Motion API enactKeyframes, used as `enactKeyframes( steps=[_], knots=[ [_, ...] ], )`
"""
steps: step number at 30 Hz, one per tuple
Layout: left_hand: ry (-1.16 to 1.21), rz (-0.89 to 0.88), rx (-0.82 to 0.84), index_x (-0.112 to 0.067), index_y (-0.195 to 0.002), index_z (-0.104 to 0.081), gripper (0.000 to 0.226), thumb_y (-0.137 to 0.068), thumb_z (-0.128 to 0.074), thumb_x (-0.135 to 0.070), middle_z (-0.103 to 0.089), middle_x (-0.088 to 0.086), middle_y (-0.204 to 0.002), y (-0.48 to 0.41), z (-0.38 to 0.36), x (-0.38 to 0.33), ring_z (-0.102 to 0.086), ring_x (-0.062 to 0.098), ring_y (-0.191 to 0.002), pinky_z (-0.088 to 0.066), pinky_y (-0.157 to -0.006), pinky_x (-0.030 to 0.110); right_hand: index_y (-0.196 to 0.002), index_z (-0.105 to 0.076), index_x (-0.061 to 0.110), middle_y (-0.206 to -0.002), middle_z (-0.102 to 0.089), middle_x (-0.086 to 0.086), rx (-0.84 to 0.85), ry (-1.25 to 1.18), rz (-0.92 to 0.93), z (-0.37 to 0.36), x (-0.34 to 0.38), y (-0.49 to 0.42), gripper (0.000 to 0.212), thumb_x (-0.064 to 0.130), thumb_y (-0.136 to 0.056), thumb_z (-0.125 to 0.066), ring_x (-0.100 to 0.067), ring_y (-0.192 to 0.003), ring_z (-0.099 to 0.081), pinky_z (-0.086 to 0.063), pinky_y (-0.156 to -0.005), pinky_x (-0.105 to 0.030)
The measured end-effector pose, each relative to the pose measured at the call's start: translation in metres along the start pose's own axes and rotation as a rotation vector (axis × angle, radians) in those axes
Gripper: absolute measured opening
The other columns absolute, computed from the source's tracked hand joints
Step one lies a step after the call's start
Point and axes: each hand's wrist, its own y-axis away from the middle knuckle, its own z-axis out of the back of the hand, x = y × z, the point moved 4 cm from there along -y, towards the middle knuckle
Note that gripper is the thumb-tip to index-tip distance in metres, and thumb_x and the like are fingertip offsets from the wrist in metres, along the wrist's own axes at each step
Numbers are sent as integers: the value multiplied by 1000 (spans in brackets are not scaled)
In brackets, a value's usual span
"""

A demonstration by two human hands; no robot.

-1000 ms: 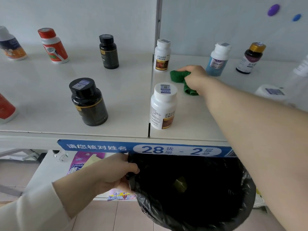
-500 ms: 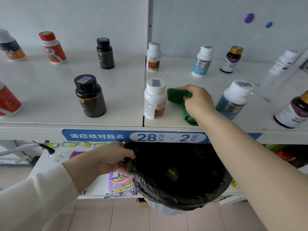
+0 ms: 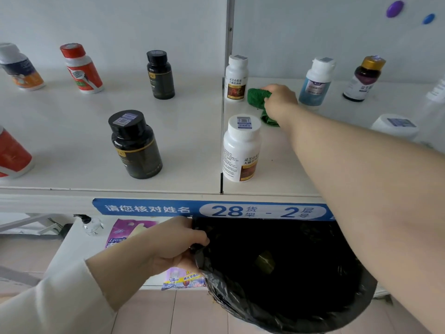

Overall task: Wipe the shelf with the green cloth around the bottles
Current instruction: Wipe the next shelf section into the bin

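My right hand (image 3: pixel 280 102) grips the green cloth (image 3: pixel 257 97) and presses it on the white shelf (image 3: pixel 277 155) near the back. The cloth lies between a small white bottle (image 3: pixel 236 78) on its left and a blue-labelled bottle (image 3: pixel 317 81) on its right. A larger white bottle (image 3: pixel 241 148) stands in front of the cloth, near the shelf's front edge. Below the shelf, my left hand (image 3: pixel 173 244) grips the rim of a bin lined with a black bag (image 3: pixel 284 273).
The left shelf section holds two black bottles (image 3: pixel 136 144) (image 3: pixel 160 74), a red and white bottle (image 3: pixel 81 68) and others at the left edge. A gold-capped dark bottle (image 3: pixel 364 78) and a white cap (image 3: pixel 395 126) stand to the right. A blue label strip (image 3: pixel 212 209) runs along the front edge.
My right hand has slid the green cloth from the front of the shelf back toward the rear wall, between the small white bottle and the blue one. My left hand keeps its hold on the bin.
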Motion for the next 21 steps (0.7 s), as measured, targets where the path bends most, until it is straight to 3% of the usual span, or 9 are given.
enactKeyframes(
  steps=[3,7,11,17,21],
  knots=[
    [-7,-2,-3,2,-101,-55,19,-86,-45,9,-62,22,-95,0,0,0,-64,31,-76,-58,-63,40,-130,-51,23,-139,-48,-7,101,23,94,0,-7,10,41,6,-95,-38,-26,-123,-46,-35,-93,-20],
    [-29,3,-17,4,-108,-52,23,-86,-46,9,-60,20,-91,0,-1,-1,-64,25,-60,-58,-54,37,-125,-55,21,-137,-50,-6,162,41,193,6,-11,41,40,4,-92,-40,-26,-125,-45,-33,-103,-25],
    [-27,-4,-35,2,-102,-52,19,-87,-44,10,-60,16,-81,3,-3,-3,-64,18,-47,-57,-48,34,-123,-56,23,-135,-51,-5,169,25,188,14,-13,79,41,2,-93,-37,-24,-123,-46,-34,-99,-26],
    [-43,-1,-43,1,-98,-52,15,-88,-44,9,-59,17,-87,7,-5,-5,-63,23,-60,-58,-49,35,-122,-55,24,-130,-56,-6,138,70,213,24,-20,128,39,3,-94,-38,-26,-117,-50,-37,-91,-26],
    [-43,-8,-43,3,-103,-51,17,-88,-43,8,-57,20,-95,7,-4,-5,-61,28,-70,-57,-51,37,-123,-54,25,-131,-55,-3,120,75,242,32,-27,161,37,6,-95,-39,-23,-117,-49,-30,-77,-17]
  ],
)
